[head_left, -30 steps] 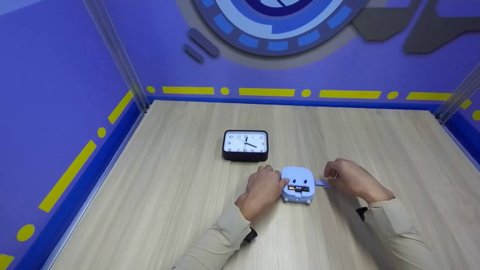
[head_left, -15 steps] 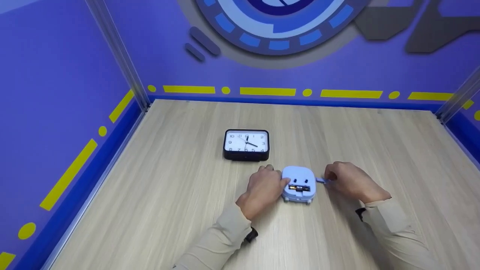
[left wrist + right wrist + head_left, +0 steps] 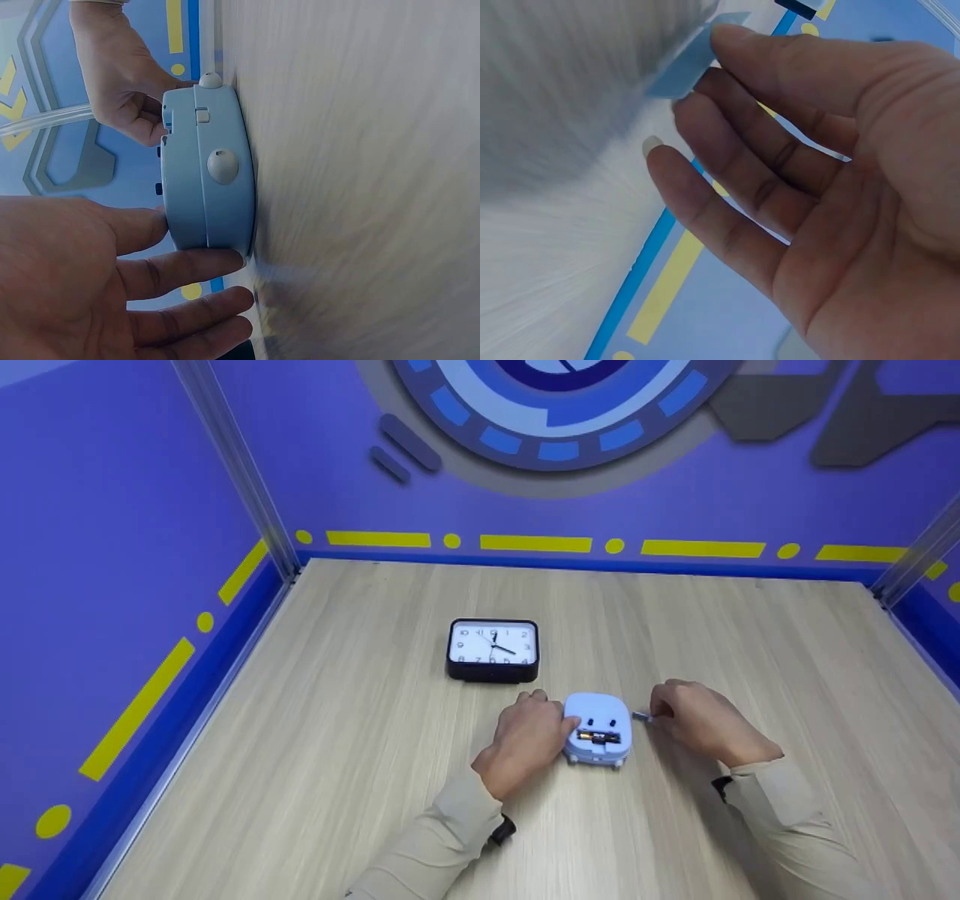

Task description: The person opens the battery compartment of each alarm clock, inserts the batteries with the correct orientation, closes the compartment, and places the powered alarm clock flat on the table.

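A small light blue clock lies with its back up on the table, two dark knobs showing. Its battery slot is uncovered, and a battery sits inside. My left hand holds the clock's left side, thumb on the back and index finger along the edge, as the left wrist view confirms for the clock. Just right of the clock, my right hand pinches a thin light blue battery cover between thumb and fingers. The cover is apart from the clock. Part of it is hidden by the fingertips.
A black rectangular alarm clock with a white dial stands behind my left hand. The wooden table is bounded by a purple-blue back wall and side walls with yellow marks.
The right hand has taken the battery cover between its fingers and turned it, so less of it shows. My left hand and both clocks stay practically in place.
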Motion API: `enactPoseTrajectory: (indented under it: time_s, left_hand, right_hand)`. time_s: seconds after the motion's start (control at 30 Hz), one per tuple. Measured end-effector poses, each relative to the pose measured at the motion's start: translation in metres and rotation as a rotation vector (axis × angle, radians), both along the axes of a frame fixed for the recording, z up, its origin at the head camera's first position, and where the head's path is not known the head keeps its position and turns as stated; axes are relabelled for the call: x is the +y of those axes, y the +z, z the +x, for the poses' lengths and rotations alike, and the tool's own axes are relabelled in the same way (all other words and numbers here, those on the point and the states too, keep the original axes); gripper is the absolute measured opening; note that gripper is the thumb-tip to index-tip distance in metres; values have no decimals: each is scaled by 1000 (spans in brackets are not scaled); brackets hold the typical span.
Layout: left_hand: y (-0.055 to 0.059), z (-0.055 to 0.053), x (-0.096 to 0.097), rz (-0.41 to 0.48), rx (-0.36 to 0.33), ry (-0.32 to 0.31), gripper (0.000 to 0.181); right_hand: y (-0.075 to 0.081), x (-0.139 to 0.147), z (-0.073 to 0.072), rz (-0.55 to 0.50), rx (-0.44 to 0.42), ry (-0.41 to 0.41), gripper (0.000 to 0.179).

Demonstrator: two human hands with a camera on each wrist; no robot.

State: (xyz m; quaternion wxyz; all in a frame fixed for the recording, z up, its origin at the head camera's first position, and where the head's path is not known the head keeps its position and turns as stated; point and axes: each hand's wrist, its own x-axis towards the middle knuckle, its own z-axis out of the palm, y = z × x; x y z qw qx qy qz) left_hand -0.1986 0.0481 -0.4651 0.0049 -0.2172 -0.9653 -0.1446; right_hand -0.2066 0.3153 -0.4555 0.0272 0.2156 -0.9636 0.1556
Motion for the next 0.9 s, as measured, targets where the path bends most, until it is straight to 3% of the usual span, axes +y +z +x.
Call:
enactPoseTrajectory:
  time_s: [0.17,0.9]
  left_hand:
    - [0,0,0,3,-2,1,36]
    - [-1,0,0,0,8,6,38]
  right_hand:
    - [-2,1,0,14,33,-3,20]
    - [-9,-1,-2,34,32,-22,21]
